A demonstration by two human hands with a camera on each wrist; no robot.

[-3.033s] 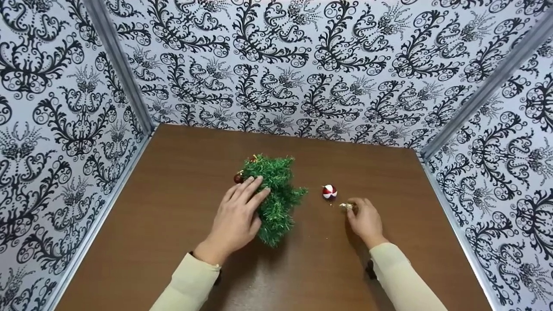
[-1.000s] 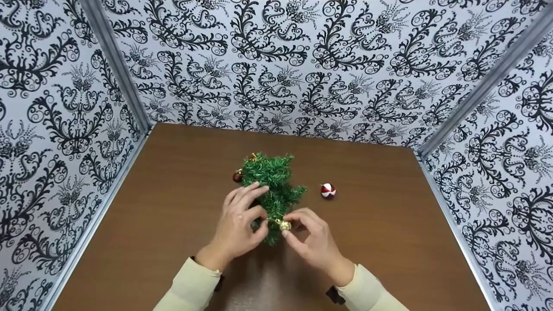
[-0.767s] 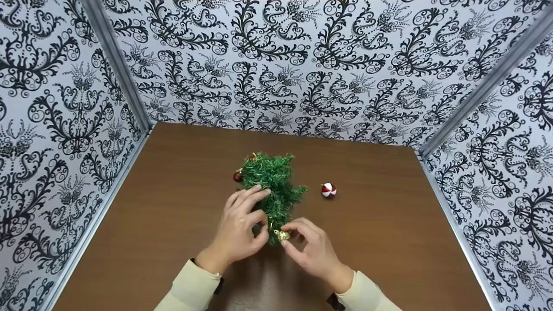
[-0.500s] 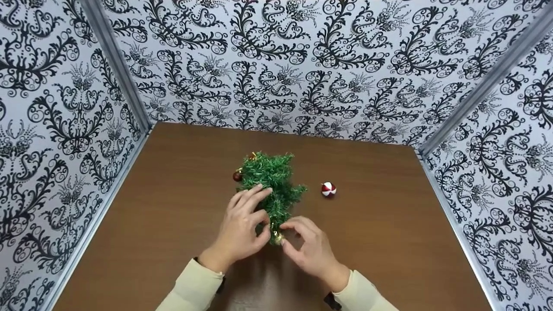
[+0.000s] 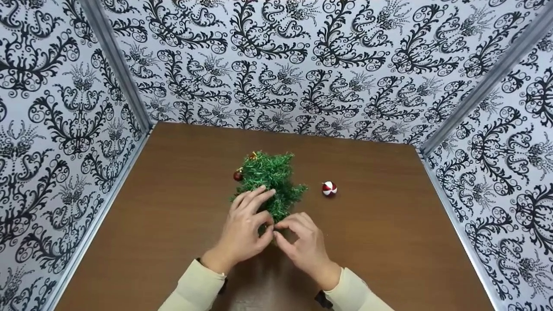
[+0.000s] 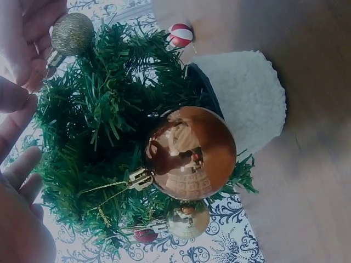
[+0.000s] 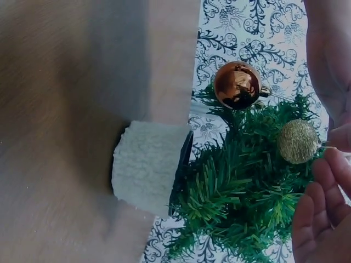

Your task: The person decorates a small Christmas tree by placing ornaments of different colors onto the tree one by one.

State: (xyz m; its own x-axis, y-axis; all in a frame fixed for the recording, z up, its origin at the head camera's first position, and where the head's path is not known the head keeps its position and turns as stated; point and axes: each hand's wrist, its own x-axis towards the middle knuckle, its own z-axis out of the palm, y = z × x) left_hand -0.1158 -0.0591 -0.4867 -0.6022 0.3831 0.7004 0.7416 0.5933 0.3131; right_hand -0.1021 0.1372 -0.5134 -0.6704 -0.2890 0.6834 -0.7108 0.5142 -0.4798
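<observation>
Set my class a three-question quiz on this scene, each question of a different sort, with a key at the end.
1. True or false: the red-and-white ball lies on the table, apart from the green tree.

2. Multiple choice: what finish has the ball closest to the right grip?
A. Smooth copper
B. Glittery gold
C. Plain blue

3. Fill the gap: the fuzzy base of the tree is ____ in colour.

Key
1. True.
2. B; the glittery gold ball is right beside it in the right wrist view.
3. White.
</observation>
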